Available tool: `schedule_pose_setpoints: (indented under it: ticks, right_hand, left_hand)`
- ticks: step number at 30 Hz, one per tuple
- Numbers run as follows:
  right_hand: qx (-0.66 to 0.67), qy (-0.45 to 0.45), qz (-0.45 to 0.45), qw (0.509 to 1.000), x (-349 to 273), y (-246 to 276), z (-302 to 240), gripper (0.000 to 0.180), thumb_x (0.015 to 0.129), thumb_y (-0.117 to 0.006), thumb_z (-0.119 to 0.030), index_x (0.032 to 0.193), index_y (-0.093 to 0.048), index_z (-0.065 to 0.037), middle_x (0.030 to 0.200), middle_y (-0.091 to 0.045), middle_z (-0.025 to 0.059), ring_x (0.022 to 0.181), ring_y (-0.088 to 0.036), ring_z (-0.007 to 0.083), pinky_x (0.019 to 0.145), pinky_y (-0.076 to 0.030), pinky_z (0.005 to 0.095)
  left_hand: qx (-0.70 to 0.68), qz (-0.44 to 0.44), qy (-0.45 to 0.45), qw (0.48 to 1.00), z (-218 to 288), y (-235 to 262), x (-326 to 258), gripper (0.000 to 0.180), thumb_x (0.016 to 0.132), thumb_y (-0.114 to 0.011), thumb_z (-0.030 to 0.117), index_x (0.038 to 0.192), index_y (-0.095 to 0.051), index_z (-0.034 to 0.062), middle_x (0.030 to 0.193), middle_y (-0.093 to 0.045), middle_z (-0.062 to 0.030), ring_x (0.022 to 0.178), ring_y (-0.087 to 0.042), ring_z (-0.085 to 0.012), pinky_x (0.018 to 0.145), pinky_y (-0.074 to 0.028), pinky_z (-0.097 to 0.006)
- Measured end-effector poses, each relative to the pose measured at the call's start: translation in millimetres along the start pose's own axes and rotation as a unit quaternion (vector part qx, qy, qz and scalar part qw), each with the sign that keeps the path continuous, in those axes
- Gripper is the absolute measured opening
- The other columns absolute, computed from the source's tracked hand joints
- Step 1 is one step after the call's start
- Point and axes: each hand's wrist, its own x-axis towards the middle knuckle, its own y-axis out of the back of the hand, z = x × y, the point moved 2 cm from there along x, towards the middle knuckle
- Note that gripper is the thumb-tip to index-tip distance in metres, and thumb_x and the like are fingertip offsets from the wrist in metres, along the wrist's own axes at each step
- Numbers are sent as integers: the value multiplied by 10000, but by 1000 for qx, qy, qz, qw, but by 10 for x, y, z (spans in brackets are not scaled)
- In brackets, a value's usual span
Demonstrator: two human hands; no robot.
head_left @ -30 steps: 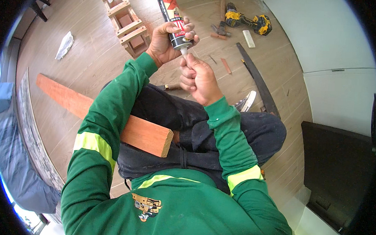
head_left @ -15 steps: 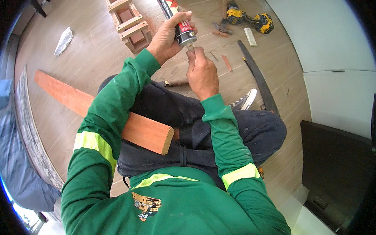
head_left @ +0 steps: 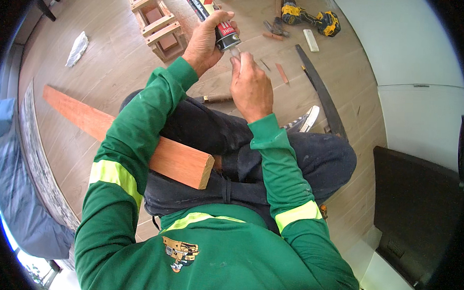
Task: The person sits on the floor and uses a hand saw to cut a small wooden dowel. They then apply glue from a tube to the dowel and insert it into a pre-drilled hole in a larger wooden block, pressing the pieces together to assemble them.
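Observation:
My left hand (head_left: 204, 46) is wrapped round a red and black sealant or adhesive cartridge (head_left: 226, 32), held tilted above the floor with its end toward me. A short whitish nozzle (head_left: 235, 52) shows at that end, pinched between the thumb and fingers of my right hand (head_left: 252, 90). My right fingers hide part of it, so I cannot tell whether it is fixed to the cartridge. Across my lap, under my left forearm, lies a reddish wooden plank (head_left: 183, 163), touched by neither hand.
A ladder-like wooden frame (head_left: 159, 27) lies beyond my left hand. To the far right are a hammer (head_left: 276, 28), a yellow and black cordless drill (head_left: 297, 15), a white block (head_left: 311, 40) and a long dark blade (head_left: 321, 89). A wooden-handled tool (head_left: 216, 99) rests by my legs.
The cartridge has shifted slightly up and left in my left hand. More of the whitish nozzle now shows between it and my right fingers.

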Motion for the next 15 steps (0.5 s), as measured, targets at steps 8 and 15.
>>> schedule_pose_setpoints:
  ticks: [8,15]
  right_hand:
    - [658,-274,-197,674,-85,-14,107,350,1158,-570,-422,1108,-618,-79,673,-405,-63,523,-366,99,473,-327,286]
    - [728,-329,-232,554,-4,136,-42,380,1177,-517,-457,1177,-597,-86,692,-390,-54,528,-341,70,466,-306,252]
  left_hand:
    - [-77,-120,59,988,49,28,17,370,975,-696,154,1304,-530,123,1016,-661,-48,845,-699,-198,865,-635,-450]
    - [-72,-103,-23,992,138,-150,-127,382,992,-671,134,1335,-503,129,1023,-634,-21,845,-672,-150,816,-652,-440]
